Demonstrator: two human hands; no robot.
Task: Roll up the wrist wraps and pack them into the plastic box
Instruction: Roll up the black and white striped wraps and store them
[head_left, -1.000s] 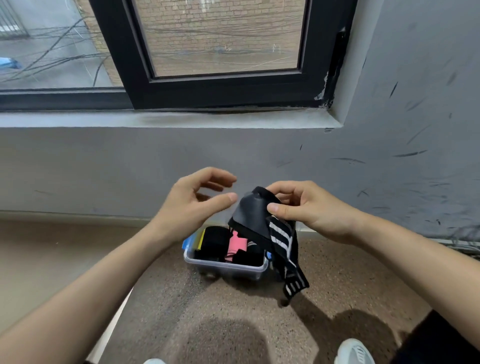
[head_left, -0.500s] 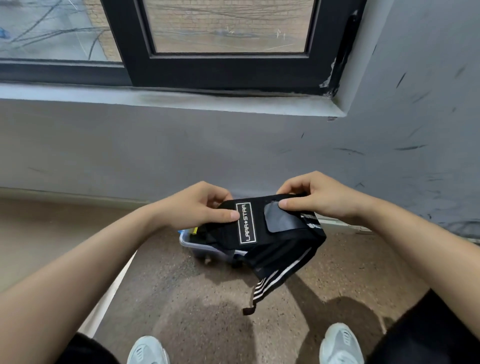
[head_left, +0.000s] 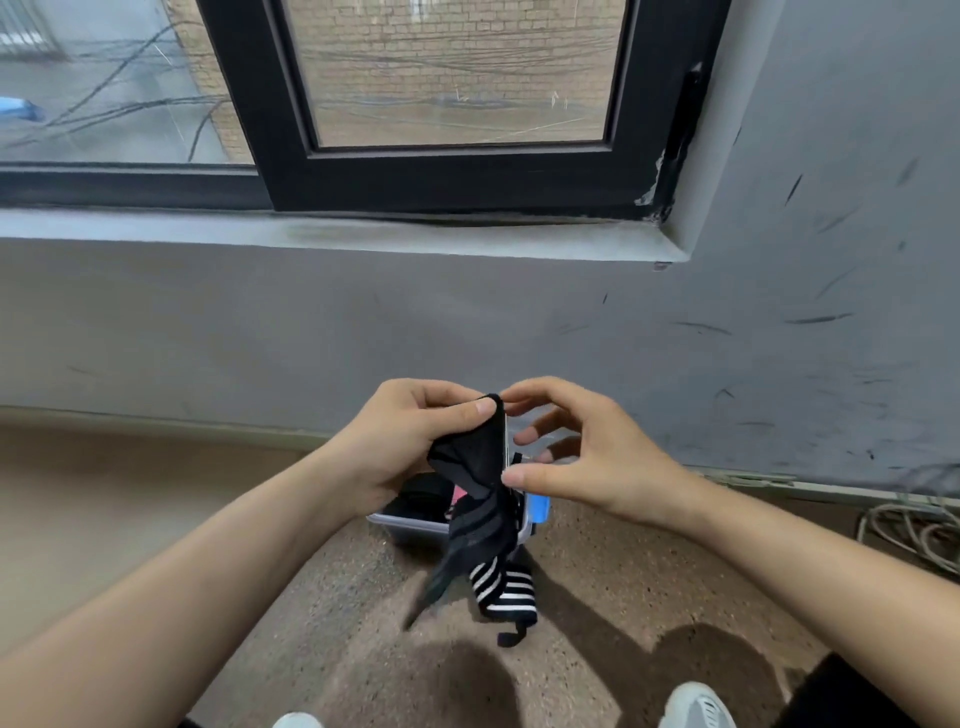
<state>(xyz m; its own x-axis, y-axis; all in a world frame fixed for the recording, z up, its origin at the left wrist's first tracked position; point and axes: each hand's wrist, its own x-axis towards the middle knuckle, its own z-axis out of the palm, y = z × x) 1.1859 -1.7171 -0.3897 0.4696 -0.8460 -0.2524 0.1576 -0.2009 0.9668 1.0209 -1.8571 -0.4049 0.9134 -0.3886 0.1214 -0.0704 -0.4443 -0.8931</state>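
Note:
My left hand (head_left: 405, 441) grips the top of a black wrist wrap (head_left: 478, 467), thumb pressed on its upper corner. The wrap hangs twisted, and its white-striped tail (head_left: 506, 592) dangles with a thin loop at the end. My right hand (head_left: 576, 457) is beside it with fingers spread; only the index tip and thumb tip touch the wrap's right edge. Below and behind stands the clear plastic box (head_left: 410, 525) with a blue latch (head_left: 540, 509) on the floor. Inside it lie a black roll (head_left: 421, 493) and something pink (head_left: 460, 493).
The box stands on speckled brown floor close to a grey wall (head_left: 467, 322) under a black-framed window (head_left: 457, 176). A tangle of pale cables (head_left: 909, 535) lies at the right by the wall. My white shoes (head_left: 696, 706) show at the bottom edge.
The wrap was stretched flat between both hands with its label showing; now it is bunched and twisted under my left hand. My right hand has loosened to a fingertip touch.

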